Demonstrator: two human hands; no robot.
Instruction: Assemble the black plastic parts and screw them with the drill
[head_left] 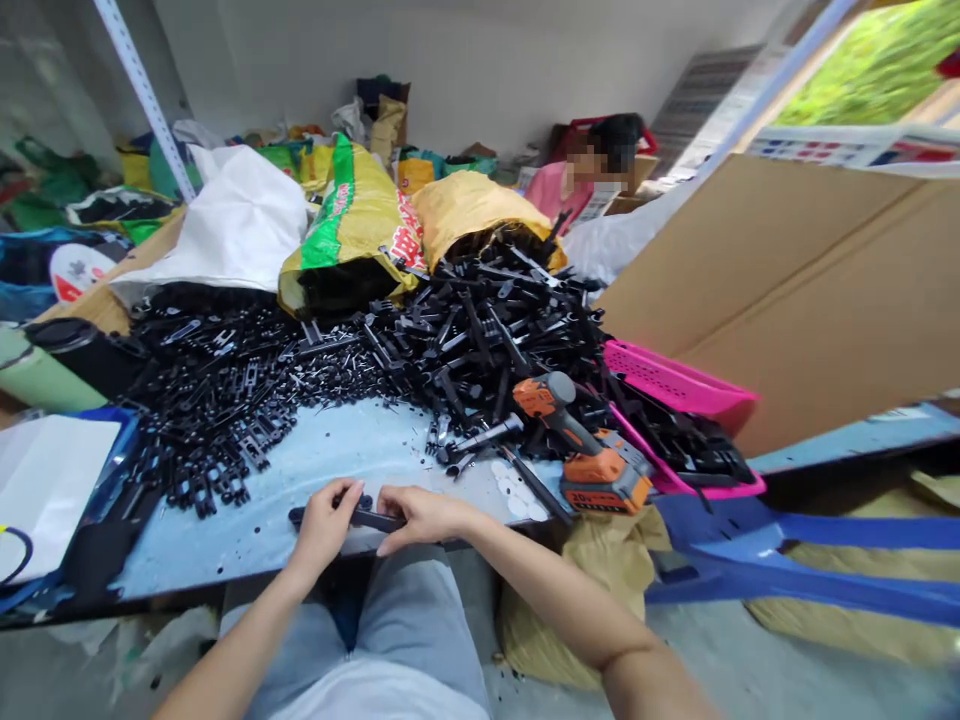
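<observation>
Close to the table's front edge, a long black plastic part (pixel 375 520) lies between my two hands. My left hand (pixel 330 515) is closed around its left portion, thumb and fingertips pinched near a small dark round piece (pixel 365 502). The right-hand end sits between the thumb and fingers of my right hand (pixel 424 515), which is closed on it. Behind the hands spreads a pile of small black plastic pieces (pixel 217 400), and farther right a heap of longer black parts (pixel 480 330).
An orange cordless drill (pixel 600 470) rests right of my hands beside a pink basket (pixel 682 380) of black parts. Open sacks, one white (pixel 232 220) and one yellow-green (pixel 360 220), line the back. A blue plastic stool (pixel 720 550) stands right. Another person (pixel 559 190) is beyond the table.
</observation>
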